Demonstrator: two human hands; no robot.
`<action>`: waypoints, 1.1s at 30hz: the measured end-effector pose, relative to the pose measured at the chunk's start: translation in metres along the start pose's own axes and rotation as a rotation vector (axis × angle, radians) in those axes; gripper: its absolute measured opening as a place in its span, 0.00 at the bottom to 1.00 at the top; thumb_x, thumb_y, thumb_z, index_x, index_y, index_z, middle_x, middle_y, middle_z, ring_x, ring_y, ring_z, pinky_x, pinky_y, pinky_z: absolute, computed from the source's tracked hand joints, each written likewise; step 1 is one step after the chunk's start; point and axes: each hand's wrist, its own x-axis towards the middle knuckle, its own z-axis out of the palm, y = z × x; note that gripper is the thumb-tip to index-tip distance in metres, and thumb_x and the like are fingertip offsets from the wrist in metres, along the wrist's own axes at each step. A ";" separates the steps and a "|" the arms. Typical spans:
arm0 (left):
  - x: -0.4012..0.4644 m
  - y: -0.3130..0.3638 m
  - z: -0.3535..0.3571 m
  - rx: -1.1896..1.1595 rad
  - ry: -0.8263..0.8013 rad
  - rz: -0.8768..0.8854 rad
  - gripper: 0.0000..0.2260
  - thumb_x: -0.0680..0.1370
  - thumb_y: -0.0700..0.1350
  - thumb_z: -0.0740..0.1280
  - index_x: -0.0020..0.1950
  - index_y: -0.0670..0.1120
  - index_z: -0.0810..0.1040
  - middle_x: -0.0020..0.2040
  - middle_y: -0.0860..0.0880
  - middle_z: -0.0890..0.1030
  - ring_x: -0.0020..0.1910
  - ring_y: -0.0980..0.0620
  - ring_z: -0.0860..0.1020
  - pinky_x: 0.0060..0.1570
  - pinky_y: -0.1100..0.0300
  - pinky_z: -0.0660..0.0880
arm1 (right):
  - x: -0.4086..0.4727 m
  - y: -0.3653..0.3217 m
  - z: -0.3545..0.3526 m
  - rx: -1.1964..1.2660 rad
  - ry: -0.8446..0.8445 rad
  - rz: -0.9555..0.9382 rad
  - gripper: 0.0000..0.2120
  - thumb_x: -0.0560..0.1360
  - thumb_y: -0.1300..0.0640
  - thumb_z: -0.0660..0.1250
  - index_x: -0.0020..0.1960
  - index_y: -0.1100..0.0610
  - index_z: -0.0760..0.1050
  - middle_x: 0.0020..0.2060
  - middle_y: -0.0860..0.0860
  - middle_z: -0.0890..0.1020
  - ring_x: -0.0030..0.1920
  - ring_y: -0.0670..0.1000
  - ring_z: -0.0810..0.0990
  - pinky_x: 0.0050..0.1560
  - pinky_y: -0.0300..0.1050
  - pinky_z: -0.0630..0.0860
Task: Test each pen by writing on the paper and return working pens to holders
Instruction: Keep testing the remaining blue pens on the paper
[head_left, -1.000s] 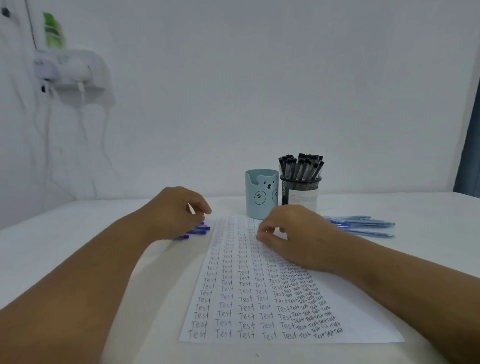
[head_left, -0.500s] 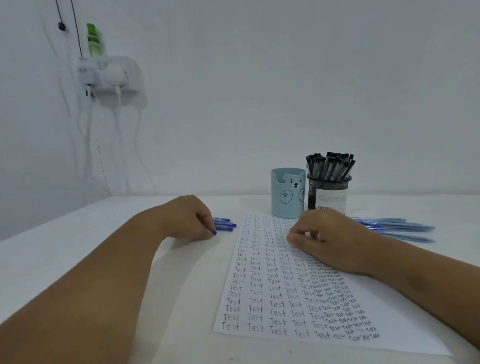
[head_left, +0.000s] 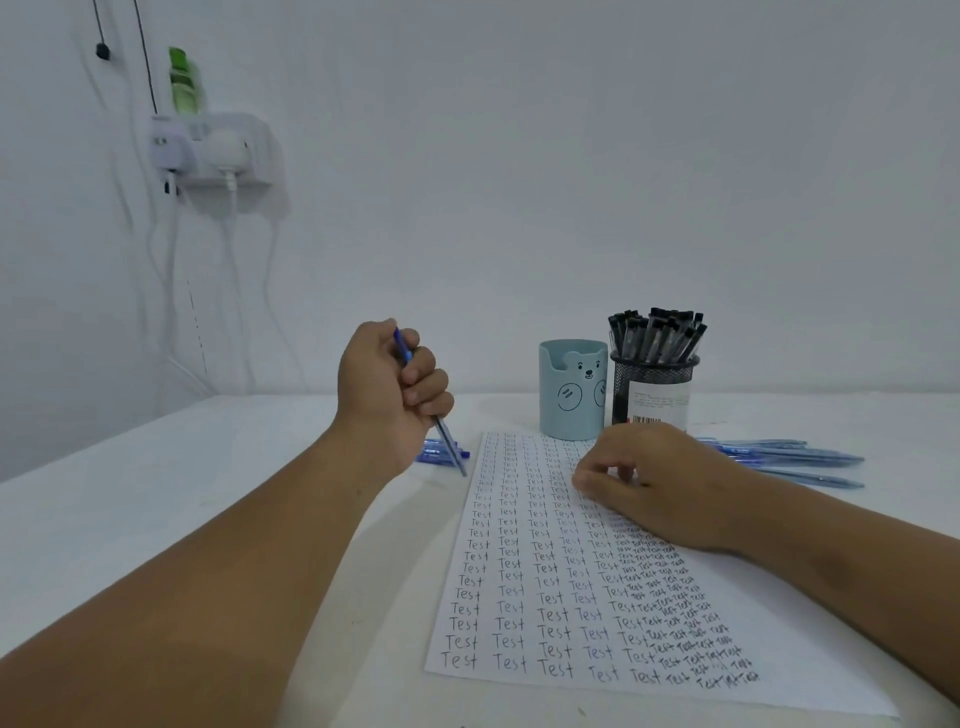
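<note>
1 blue pen (head_left: 451, 447) in left hand (head_left: 387, 387), 2 holders (head_left: 572, 391).

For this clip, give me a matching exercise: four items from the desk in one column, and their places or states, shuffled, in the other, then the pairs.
Things:
1. blue pen
2. black pens
3. bear cup
4. right hand

Places or states:
A. stands behind the paper's far edge, no pens showing above its rim
B. gripped in the raised left hand
C. rests on the paper, fingers curled
D. stand packed in the mesh holder

Pairs: 1-B, 2-D, 3-A, 4-C
</note>
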 end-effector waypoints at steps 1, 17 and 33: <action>0.000 -0.001 -0.001 -0.034 0.018 -0.010 0.13 0.79 0.47 0.54 0.35 0.48 0.66 0.27 0.51 0.58 0.22 0.54 0.54 0.26 0.63 0.52 | 0.000 0.000 0.000 -0.005 -0.001 -0.002 0.15 0.80 0.40 0.60 0.52 0.46 0.82 0.44 0.39 0.79 0.47 0.39 0.75 0.50 0.40 0.73; -0.012 -0.022 0.016 -0.191 -0.110 -0.109 0.12 0.79 0.45 0.53 0.35 0.45 0.64 0.31 0.46 0.65 0.31 0.47 0.69 0.40 0.55 0.70 | -0.003 -0.010 -0.004 0.077 0.188 -0.068 0.27 0.73 0.30 0.57 0.63 0.44 0.79 0.46 0.38 0.76 0.48 0.39 0.74 0.45 0.35 0.72; -0.017 -0.059 0.013 1.213 -0.483 -0.086 0.10 0.80 0.63 0.62 0.60 0.70 0.72 0.59 0.68 0.76 0.57 0.62 0.75 0.51 0.61 0.73 | 0.002 0.026 -0.008 0.378 0.362 0.412 0.07 0.76 0.59 0.65 0.41 0.58 0.79 0.32 0.54 0.84 0.26 0.46 0.75 0.31 0.45 0.73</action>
